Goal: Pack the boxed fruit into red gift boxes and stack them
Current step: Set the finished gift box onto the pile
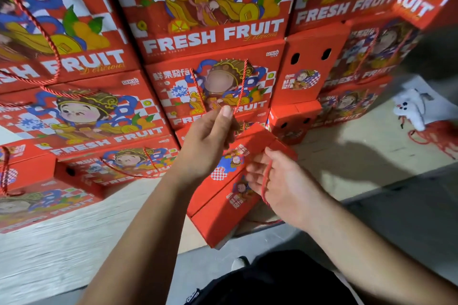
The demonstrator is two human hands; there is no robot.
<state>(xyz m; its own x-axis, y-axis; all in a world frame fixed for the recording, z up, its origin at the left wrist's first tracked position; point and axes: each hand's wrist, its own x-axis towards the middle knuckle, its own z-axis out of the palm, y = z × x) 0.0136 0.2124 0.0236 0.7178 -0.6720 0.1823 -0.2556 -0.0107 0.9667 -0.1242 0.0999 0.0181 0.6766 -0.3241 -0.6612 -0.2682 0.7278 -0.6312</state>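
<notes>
A wall of stacked red gift boxes (213, 39), printed "FRESH FRUIT" with a cartoon figure, filled the upper and left part of the view, and it stood on pale boards (62, 238) on the floor. At the right side some boxes stood with their ends outward, each end with two dark holes. In front of the stack, near the front edge of the boards, one red gift box (223, 208) was held tilted, with its lower corner close to the grey floor (406, 215). The left hand (208, 148) was raised above this box and pinched its red cord handle (241, 86) between thumb and fingers. The right hand (280, 183) was at the upper end of the box, with a red cord loop (266, 181) round its curled fingers. A white plush toy (411, 109) lay on the floor far to the right.
</notes>
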